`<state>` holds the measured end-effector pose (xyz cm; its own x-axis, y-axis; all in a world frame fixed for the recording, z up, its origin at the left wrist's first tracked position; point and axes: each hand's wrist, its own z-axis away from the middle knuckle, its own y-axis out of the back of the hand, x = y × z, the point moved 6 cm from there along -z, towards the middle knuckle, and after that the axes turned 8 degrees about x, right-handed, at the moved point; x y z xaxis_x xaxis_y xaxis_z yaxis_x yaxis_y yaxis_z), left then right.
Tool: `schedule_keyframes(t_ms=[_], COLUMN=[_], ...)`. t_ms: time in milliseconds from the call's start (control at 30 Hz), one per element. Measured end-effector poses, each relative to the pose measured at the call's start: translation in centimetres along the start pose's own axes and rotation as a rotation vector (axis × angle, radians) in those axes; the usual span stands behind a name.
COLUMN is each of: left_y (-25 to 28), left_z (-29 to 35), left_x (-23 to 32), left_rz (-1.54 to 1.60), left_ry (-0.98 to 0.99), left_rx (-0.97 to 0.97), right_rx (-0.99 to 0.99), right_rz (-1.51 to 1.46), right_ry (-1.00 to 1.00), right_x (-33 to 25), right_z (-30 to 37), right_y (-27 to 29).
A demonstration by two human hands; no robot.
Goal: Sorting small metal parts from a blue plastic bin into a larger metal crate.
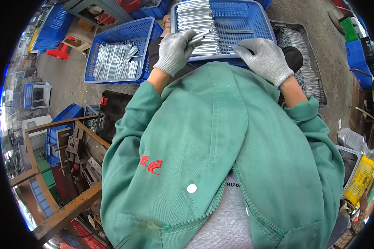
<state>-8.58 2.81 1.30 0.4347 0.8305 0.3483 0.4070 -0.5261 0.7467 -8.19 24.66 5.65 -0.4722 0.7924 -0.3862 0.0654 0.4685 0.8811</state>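
Note:
My left hand (174, 50), in a grey knit glove, is closed around a few short silvery metal tubes (199, 38). It is over the near left part of a blue plastic crate (264, 20). Rows of similar tubes (197, 20) lie stacked along that crate's left side, and a couple of loose tubes (239, 31) lie on its floor. At the crate's near right edge is my right hand (266, 60), also gloved. Its thumb and fingers curl together in a pinch; whatever is between the tips is too small to make out.
A second blue crate (143, 35) with loosely heaped tubes stands on the left. On the right is a dark crate (320, 79) packed with metal pieces. A rusty metal frame (70, 207) stands at lower left, and a yellow package (360, 179) lies at far right.

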Motion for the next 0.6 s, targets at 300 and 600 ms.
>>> schedule_keyframes(t_ms=[300, 600], left_y=[-11.3, -3.4], left_z=[0.2, -0.7], left_x=[-9.2, -2.7], left_rz=[-0.339, 0.118], left_ry=[0.098, 0.190], left_rx=[-0.333, -0.333], right_rx=[-0.134, -0.003], right_rz=[0.007, -0.052], right_ry=[-0.122, -0.025], right_x=[1.2, 0.0], right_z=[0.2, 1.2], right_y=[-1.8, 0.5])
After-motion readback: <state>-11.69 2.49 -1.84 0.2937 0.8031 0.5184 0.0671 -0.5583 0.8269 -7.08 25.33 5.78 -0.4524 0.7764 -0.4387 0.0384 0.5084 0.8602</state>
